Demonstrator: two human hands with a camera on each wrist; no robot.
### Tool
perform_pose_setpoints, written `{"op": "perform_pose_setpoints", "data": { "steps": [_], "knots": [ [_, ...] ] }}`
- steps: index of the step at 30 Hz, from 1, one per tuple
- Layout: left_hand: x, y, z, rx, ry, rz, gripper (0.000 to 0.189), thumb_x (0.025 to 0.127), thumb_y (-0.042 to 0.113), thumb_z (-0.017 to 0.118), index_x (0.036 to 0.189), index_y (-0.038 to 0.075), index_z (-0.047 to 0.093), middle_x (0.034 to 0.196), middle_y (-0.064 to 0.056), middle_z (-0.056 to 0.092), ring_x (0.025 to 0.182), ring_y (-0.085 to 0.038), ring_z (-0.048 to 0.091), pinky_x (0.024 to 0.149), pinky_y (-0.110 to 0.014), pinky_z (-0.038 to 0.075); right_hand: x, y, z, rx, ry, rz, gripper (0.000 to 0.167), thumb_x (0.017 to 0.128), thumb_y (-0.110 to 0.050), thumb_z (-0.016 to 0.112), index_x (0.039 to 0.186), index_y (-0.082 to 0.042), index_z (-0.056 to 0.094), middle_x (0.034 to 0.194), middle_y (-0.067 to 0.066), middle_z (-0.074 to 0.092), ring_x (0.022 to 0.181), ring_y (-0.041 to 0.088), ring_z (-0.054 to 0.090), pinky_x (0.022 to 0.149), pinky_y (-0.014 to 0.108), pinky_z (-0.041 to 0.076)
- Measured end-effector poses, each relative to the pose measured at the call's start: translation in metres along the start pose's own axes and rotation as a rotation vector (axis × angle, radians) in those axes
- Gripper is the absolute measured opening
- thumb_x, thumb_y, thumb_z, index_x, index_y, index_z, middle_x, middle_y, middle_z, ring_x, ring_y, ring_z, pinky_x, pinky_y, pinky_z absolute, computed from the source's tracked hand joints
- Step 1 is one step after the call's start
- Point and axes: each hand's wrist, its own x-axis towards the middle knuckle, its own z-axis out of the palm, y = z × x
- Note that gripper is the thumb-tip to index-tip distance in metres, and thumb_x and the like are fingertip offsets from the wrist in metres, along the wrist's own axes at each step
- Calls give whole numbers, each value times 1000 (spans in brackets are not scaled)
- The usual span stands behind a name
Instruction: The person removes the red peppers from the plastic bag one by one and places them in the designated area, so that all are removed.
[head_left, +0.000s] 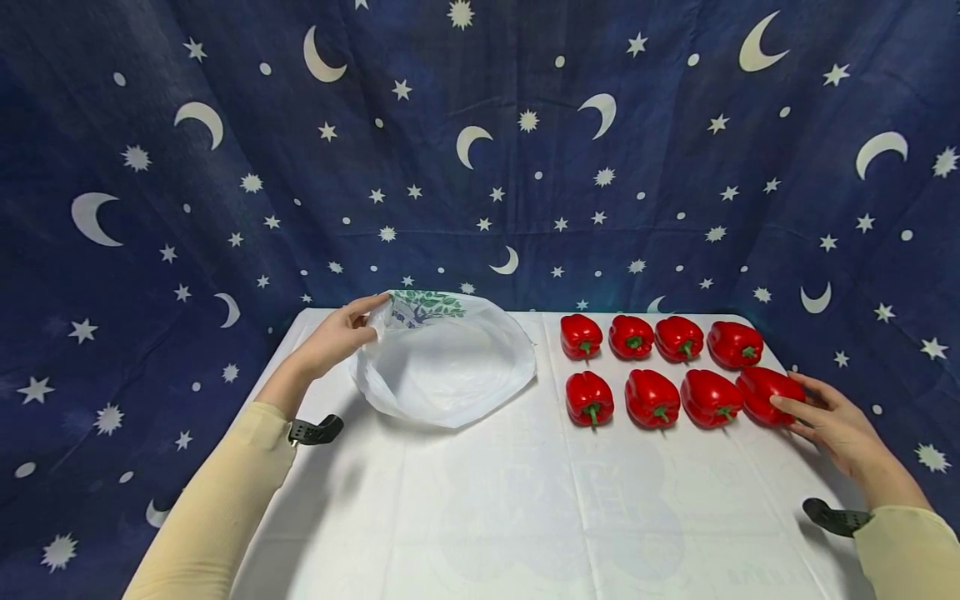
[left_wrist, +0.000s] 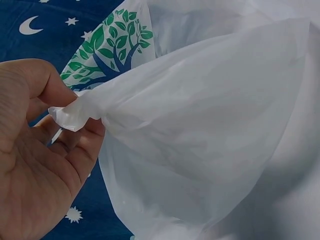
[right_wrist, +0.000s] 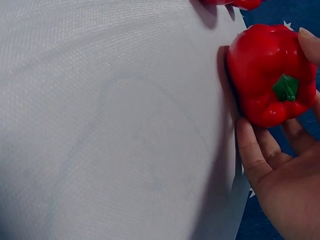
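At the left of the head view, my left hand (head_left: 333,340) pinches the rim of a white plastic bag (head_left: 517,342) between thumb and fingers. The bag's mouth is spread wide, and a green-leaved tree print shows on its far side. In the left wrist view a gathered tip of the bag (left_wrist: 200,110) pokes out between the fingertips. Over on the right, my right hand (head_left: 840,425) holds a red bell pepper (head_left: 767,395) at the outer end of the front row. The right wrist view shows the thumb on this pepper (right_wrist: 265,70) and fingers curled beneath it.
Other red bell peppers stand to its left, with several more in a back row (head_left: 630,336). They rest on a white-covered table (head_left: 525,500). Behind it hangs a dark blue curtain (head_left: 420,108) with moons and stars.
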Motion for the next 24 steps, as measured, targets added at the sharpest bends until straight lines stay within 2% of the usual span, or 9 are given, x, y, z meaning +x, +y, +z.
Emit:
{"op": "perform_pose_setpoints", "data": {
  "steps": [6,8,11,13,15,18,20,22,24],
  "knots": [
    [-3,1,-1,41,-6,8,68,95,0,53,160,15,38,166,-8,26,148,-29,29,100,-32,41,-1,1,0,34,-2,-24,90,101,-35,65,166,-18,6,153,23,21,99,-4,43,77,18,55],
    [-5,0,-2,44,-6,16,67,95,-1,53,159,13,40,166,-9,26,146,-30,31,96,-29,42,-2,1,1,47,13,-26,90,101,-35,65,166,-18,6,160,19,19,103,-6,43,77,16,54],
    [-7,-2,-3,43,-8,39,64,94,-3,53,156,9,43,166,-10,27,148,-29,28,100,-26,40,-4,-1,1,48,72,-8,90,100,-38,65,166,-17,8,168,17,12,113,-2,42,77,12,52],
    [-8,-4,-3,30,-11,47,62,94,-4,53,155,7,45,166,-10,27,149,-29,29,101,-26,40,-6,-5,1,28,120,4,89,100,-42,64,166,-15,10,169,18,11,119,1,42,84,14,52],
    [-9,-6,-3,14,-10,43,60,95,-4,53,153,6,47,166,-9,26,145,-31,35,99,-27,43,-9,-9,1,-9,161,8,88,100,-46,62,166,-13,12,168,18,16,121,0,41,92,16,49],
    [-11,-7,-3,-16,-4,28,57,96,-4,54,151,6,46,166,-8,27,134,-34,48,89,-27,50,-13,-15,2,-23,209,-1,85,100,-47,61,165,-15,18,159,4,36,113,-7,43,98,12,43],
    [-12,-8,-3,-30,2,23,55,96,-3,54,150,5,46,165,-8,28,127,-34,53,85,-27,52,-16,-18,3,2,232,-19,81,100,-45,63,165,-19,23,145,-12,46,104,-12,43,94,7,41],
    [-13,-8,-3,-32,5,22,54,96,-2,54,149,5,45,164,-8,30,126,-33,54,85,-28,53,-18,-21,3,26,241,-46,77,100,-43,64,164,-23,27,132,-23,46,100,-14,43,88,3,39],
    [-14,-8,-4,-20,10,18,53,96,-2,54,147,7,46,162,-8,32,127,-33,53,87,-31,53,-19,-24,5,4,245,-75,74,100,-44,63,164,-25,28,131,-25,45,101,-15,42,88,2,37]
  ]
}}
